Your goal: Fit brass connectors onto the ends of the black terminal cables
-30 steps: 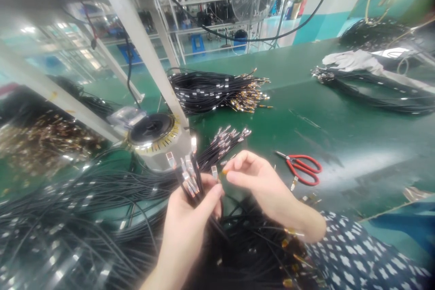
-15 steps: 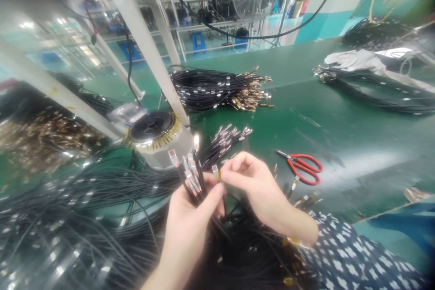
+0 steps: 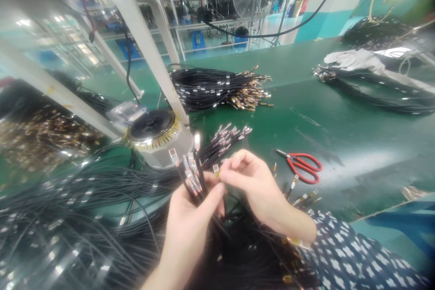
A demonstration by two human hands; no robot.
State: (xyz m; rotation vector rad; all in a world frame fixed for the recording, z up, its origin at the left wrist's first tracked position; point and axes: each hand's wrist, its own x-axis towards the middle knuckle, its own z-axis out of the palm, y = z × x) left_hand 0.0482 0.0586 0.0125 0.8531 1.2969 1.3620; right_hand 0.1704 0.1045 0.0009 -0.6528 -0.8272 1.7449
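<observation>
My left hand (image 3: pixel 192 215) is closed round several black cables (image 3: pixel 193 176), whose silvery, label-like ends stick up above the fingers. Beside its thumb, my right hand (image 3: pixel 253 181) pinches a small piece with a white-framed tip and a yellow part (image 3: pixel 216 171), at the end of a cable as far as I can tell. The fingers partly hide that piece. Just behind the hands lies a bundle of cables with pale ends (image 3: pixel 227 140). Loose black cables (image 3: pixel 102 217) spread beneath and to the left of my left hand.
Red-handled scissors (image 3: pixel 304 167) lie on the green table (image 3: pixel 292 72) right of my hands. A grey tape dispenser (image 3: pixel 156 140) stands by a white post (image 3: pixel 142 31). Coiled cables (image 3: pixel 217 88) lie behind, more cables (image 3: pixel 380 93) with a white glove (image 3: pixel 353 60) at the right.
Almost nothing differs. My right hand has shifted very slightly up and left, still pinching the small piece; my left hand keeps its grip.
</observation>
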